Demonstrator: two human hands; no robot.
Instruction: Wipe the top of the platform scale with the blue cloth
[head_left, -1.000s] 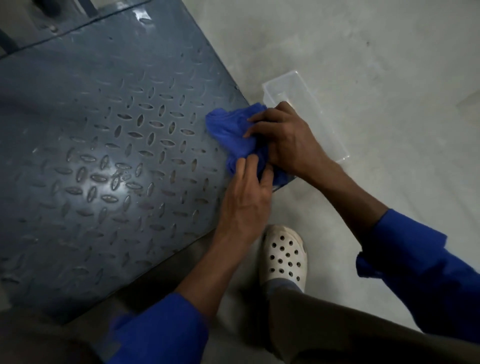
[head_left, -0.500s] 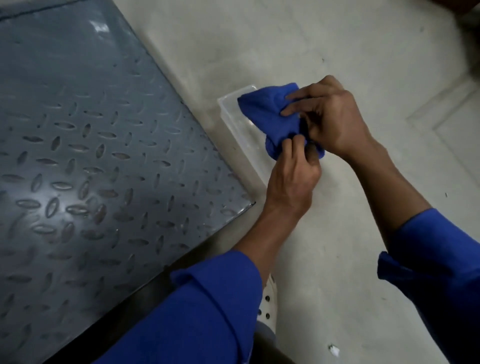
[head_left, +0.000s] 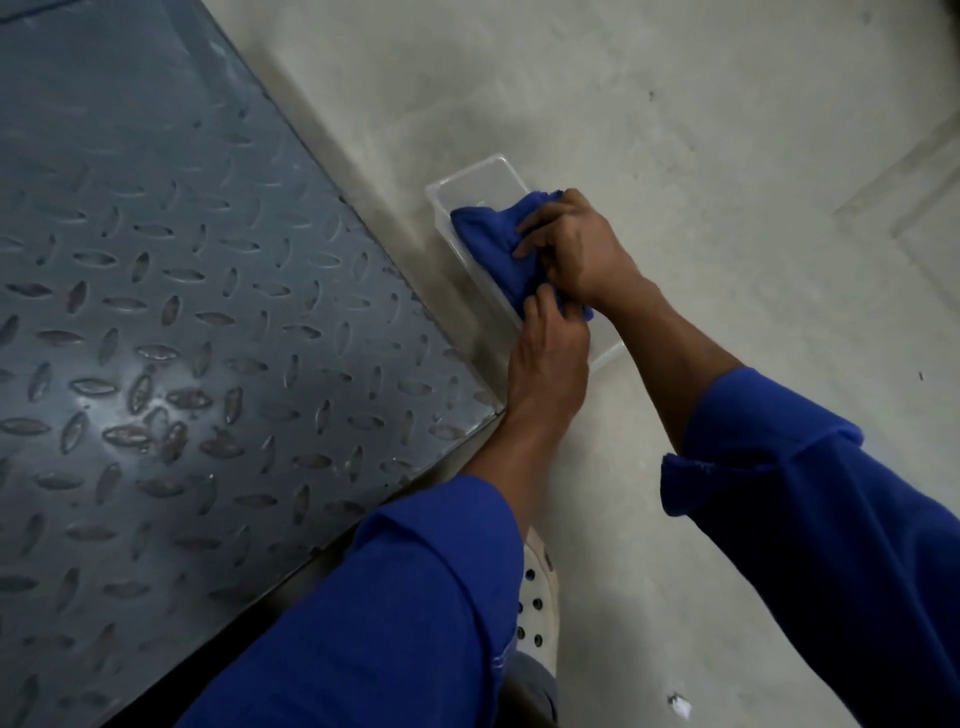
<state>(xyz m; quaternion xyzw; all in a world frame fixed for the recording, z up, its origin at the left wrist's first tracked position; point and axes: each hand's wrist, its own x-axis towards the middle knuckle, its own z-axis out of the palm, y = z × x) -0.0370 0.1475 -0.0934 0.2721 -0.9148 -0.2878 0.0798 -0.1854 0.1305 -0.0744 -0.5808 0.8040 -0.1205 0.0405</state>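
Observation:
The platform scale fills the left of the head view, a dark grey metal plate with raised oval treads. The blue cloth is bunched up off the scale, over a clear plastic tray on the floor just right of the scale's edge. My right hand grips the cloth from the right side. My left hand pinches the cloth's near end from below. Both hands are right of the scale's near right corner.
Grey concrete floor spreads to the right and behind the tray. My foot in a white perforated clog stands near the scale's front edge. A small white scrap lies on the floor at the bottom right.
Both hands carried the cloth off the scale's right edge to the right, and it now sits low over the clear tray. The camera view has shifted to the right.

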